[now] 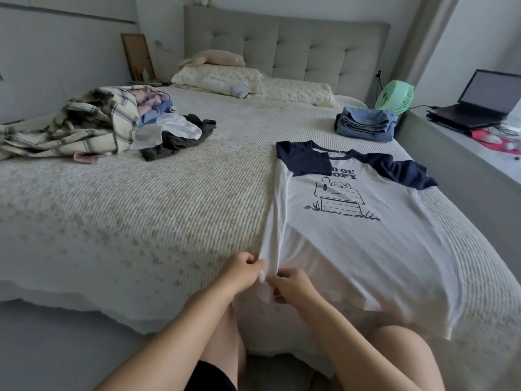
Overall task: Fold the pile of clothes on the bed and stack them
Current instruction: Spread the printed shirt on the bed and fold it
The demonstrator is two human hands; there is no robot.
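White cotton, the shirt [352, 235] lies flat on the bed [141, 207]; my left hand [242, 270] and right hand [291, 283] both pinch its folded side at the hem. Tugging unevenly could skew that fold, I judge.

Bed [169, 210] layout, head view.
T-shirt [352, 238] lies flat at centre right; unfolded pile [98, 122] at upper left; folded stack [365, 124] at upper right, behind the T-shirt; pillows [253, 83] at top centre against the headboard [296, 49]; fan [396, 98] and laptop [479, 103] beyond the right edge.
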